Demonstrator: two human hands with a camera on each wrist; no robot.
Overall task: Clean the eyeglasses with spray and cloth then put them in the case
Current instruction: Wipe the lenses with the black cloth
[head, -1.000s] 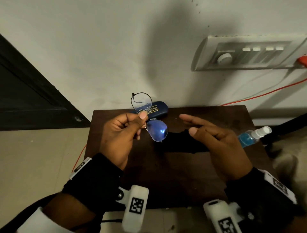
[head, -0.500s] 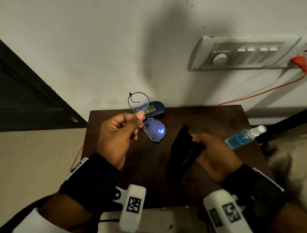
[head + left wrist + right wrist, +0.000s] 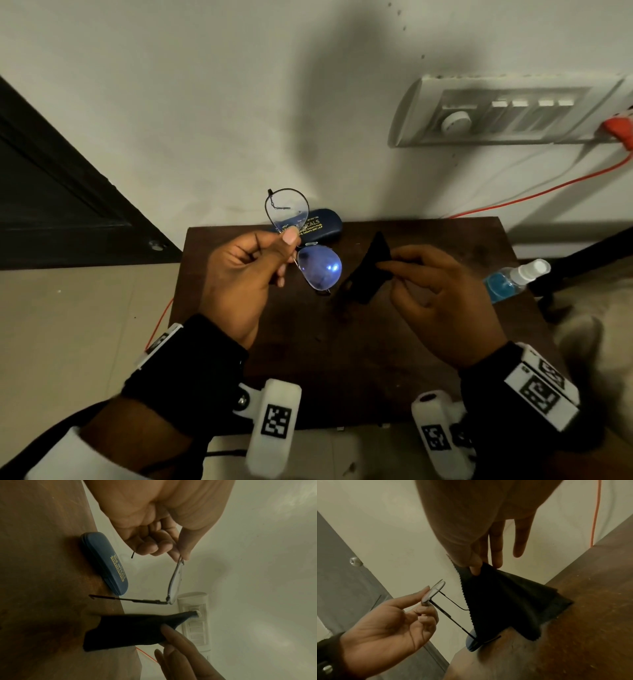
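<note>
The left hand (image 3: pixel 239 274) pinches the eyeglasses (image 3: pixel 303 246) just in front of the blue case (image 3: pixel 317 224) lettered "OPTICALS" on the counter (image 3: pixel 342 359); the right hand (image 3: pixel 442 301) pinches the black cloth (image 3: pixel 368 274) beside them.

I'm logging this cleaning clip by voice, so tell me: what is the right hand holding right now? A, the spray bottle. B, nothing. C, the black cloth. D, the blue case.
C: the right hand pinches a corner of the black cloth, lifted off the table beside the eyeglasses.
</note>
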